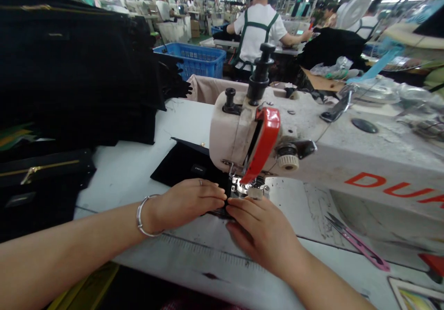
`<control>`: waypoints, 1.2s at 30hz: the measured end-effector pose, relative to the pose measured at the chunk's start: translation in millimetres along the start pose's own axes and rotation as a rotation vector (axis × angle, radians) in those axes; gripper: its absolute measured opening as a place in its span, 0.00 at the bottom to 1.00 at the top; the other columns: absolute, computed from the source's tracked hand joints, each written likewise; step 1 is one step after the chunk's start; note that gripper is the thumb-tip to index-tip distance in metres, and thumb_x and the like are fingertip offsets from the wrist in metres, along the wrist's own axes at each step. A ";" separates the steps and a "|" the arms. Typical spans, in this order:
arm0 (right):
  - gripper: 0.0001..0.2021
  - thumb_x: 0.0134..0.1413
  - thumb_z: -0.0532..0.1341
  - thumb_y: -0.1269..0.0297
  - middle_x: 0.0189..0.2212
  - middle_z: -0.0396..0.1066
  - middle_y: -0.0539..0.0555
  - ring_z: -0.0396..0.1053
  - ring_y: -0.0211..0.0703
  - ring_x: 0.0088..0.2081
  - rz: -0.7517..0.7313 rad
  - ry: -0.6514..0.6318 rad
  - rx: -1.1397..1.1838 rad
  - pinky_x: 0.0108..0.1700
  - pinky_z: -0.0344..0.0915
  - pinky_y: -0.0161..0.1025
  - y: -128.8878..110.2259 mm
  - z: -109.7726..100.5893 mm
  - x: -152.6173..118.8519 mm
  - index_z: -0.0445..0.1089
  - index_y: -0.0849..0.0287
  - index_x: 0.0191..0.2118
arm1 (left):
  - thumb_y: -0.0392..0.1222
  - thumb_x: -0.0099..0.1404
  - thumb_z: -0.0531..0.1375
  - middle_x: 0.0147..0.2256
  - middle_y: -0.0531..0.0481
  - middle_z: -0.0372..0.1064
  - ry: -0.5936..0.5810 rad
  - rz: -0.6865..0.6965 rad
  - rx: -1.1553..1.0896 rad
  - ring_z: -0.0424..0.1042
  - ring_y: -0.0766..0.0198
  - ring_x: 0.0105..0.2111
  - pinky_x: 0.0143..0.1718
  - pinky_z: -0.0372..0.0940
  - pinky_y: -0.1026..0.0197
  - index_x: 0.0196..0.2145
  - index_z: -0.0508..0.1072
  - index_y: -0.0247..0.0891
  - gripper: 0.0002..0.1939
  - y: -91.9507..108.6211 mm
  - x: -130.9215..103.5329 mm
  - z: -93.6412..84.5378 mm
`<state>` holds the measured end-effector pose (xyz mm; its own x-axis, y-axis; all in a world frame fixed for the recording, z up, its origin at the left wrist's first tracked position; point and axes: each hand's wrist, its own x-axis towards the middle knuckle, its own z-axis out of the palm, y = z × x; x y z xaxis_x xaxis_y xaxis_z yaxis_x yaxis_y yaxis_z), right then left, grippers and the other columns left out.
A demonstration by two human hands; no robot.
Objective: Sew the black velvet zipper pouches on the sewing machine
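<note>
A black fabric piece (183,162) with a small lettered label (199,169) lies on the sewing machine bed, its right edge running under the presser foot (239,187). My left hand (189,203), a silver bangle on its wrist, rests flat on the fabric's near part with fingers stretched out. Just right of it, my right hand (262,229) has its fingers extended over the near right edge, close in front of the presser foot. The two hands' fingertips nearly meet. Under my fingers, part of the fabric is hidden. The sewing machine head (236,120) carries a red lever guard (265,136).
Pink thread snips (359,243) lie right of my right hand. Stacked black zippered pieces (69,69) fill the left side. A blue basket (197,58) stands behind the table. Beyond, a person (258,30) in a white shirt faces away. Plastic-wrapped items (374,90) sit behind the machine arm.
</note>
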<state>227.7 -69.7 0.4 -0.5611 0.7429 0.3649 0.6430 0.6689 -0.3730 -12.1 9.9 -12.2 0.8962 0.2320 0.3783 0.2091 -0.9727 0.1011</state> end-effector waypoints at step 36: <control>0.19 0.64 0.55 0.69 0.56 0.69 0.59 0.67 0.54 0.52 0.024 -0.018 -0.056 0.51 0.66 0.53 6.2 6.1 1.9 0.66 0.62 0.59 | 0.24 0.59 0.55 0.43 0.46 0.76 -0.310 -0.411 -0.088 0.75 0.56 0.44 0.48 0.68 0.57 0.43 0.75 0.36 0.18 6.8 56.0 -33.3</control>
<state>227.4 -64.1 -6.4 -0.5545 0.7591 0.3411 0.6840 0.6491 -0.3328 26.5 16.7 40.3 0.8239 0.5668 0.0019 0.5460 -0.7945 0.2657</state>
